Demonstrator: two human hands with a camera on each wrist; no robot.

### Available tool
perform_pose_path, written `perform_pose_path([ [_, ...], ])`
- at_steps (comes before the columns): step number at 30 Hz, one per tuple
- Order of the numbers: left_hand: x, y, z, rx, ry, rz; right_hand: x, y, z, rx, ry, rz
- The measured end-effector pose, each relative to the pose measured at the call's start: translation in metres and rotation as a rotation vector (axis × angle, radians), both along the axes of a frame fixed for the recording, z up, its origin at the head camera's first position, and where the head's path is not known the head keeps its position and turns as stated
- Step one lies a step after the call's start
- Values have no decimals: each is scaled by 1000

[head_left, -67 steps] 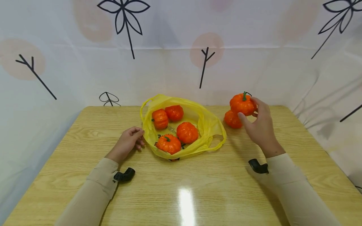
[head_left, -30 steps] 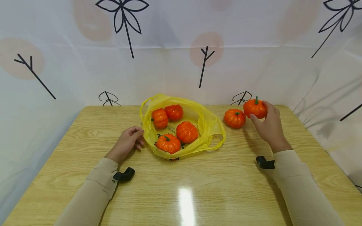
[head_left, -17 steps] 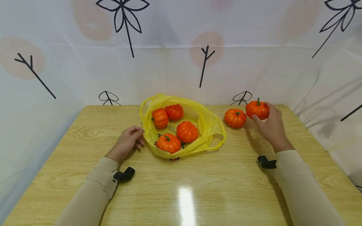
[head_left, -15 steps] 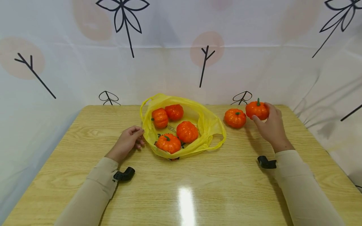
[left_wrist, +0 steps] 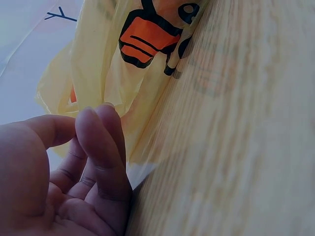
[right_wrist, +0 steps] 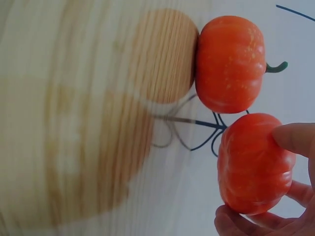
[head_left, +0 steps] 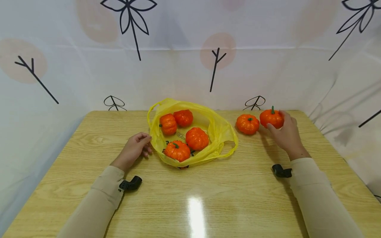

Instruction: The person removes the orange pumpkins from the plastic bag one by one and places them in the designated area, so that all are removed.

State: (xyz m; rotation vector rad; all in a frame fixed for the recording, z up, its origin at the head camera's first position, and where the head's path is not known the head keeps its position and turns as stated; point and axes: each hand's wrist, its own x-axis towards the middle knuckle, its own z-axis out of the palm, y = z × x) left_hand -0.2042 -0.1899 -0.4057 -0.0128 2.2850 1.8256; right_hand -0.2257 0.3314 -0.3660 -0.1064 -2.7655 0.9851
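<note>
My right hand [head_left: 287, 132] grips a small orange toy pumpkin [head_left: 271, 118] with a green stem, thumb on the near side and fingers behind. In the right wrist view this pumpkin [right_wrist: 253, 164] hangs close over the table, beside another pumpkin [right_wrist: 230, 64] that rests on it. My left hand [head_left: 134, 150] is at the left rim of a yellow plastic bag [head_left: 221, 132], pinching its edge between thumb and fingertips. The left wrist view has those fingers [left_wrist: 96, 137] against the thin bag wall [left_wrist: 88, 59]. Several pumpkins [head_left: 197, 139] lie inside the wide-mouthed bag.
The light wood table [head_left: 160, 201] ends at a patterned white cloth backdrop [head_left: 178, 72] just behind the bag and pumpkins. A bag handle loop [head_left: 230, 152] lies toward the right. Black wrist devices [head_left: 131, 183] sit on both sleeves.
My right hand has carried its pumpkin rightward and down, away from in front of the other pumpkin, which now shows fully. The left hand and the bag have stayed put.
</note>
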Motion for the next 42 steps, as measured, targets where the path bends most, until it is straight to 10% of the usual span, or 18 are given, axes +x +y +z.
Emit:
perform_pose_path([
  [42, -1, 0, -2, 8, -4, 3, -3, 9, -8, 23, -225, 50],
])
